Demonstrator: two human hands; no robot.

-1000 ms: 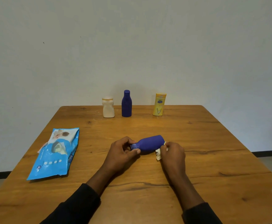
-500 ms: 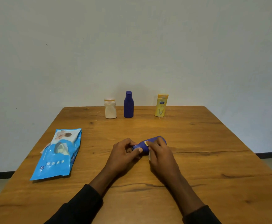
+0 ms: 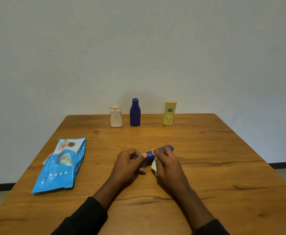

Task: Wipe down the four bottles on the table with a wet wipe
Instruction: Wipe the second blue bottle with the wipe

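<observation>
Pale wall is seen behind a wooden tabletop (image 3: 206,167) in the head view. Along its far edge three bottles stand upright: a white bottle (image 3: 116,117), a tall blue bottle (image 3: 135,113) just beside it, and a yellow bottle (image 3: 169,114) set apart to the right. A wipe pack (image 3: 62,165) lies near the left edge.

Near the middle, towards the near edge, the bottle (image 3: 166,148) being wiped is held on its side, low over the wood. Its cap end is pinched by the thumb and curled fingers of the left hand (image 3: 128,164). The right hand (image 3: 167,165) is curled over the body, and the wipe (image 3: 154,166) is clamped under its fingers against the plastic.

The bottle is judged small, light and stiff, though smooth plastic is likely made slippery by a damp wipe. A firm hold at the narrow cap end is advised, so the body can be turned and rubbed. The wipe is soft and bunches easily.
</observation>
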